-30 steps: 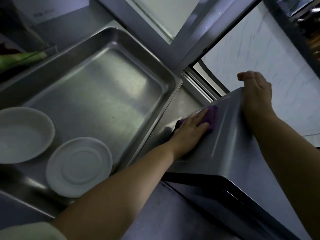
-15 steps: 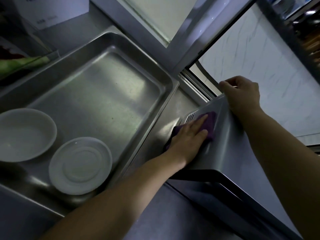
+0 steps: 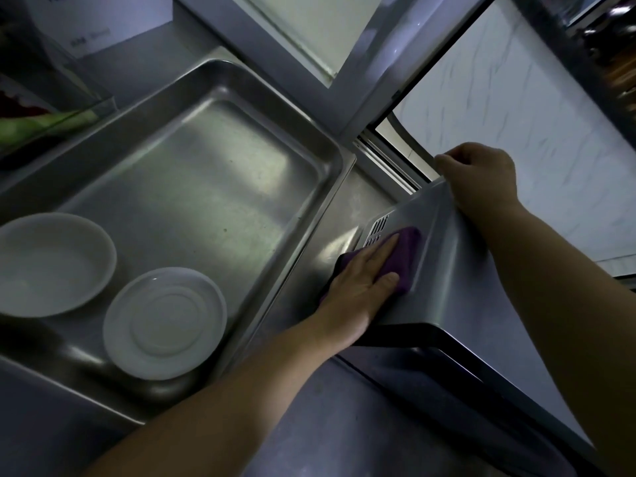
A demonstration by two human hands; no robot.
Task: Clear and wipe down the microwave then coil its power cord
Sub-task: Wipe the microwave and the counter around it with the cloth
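A steel worktop (image 3: 330, 425) carries a large metal tray (image 3: 213, 187) and, to its right, the microwave (image 3: 481, 304). In the tray sit a white bowl (image 3: 51, 263) and a plate (image 3: 165, 321). The left hand (image 3: 361, 287) presses a purple cloth (image 3: 404, 256) flat-fingered against the microwave's side by the vents; the right hand (image 3: 481, 177) curls over its rear top edge.

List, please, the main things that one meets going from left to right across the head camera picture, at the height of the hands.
Deep white bowl → flat white round plate, both in the big steel tray → left hand pressing the purple cloth on the grey metal microwave → right hand gripping its back edge.
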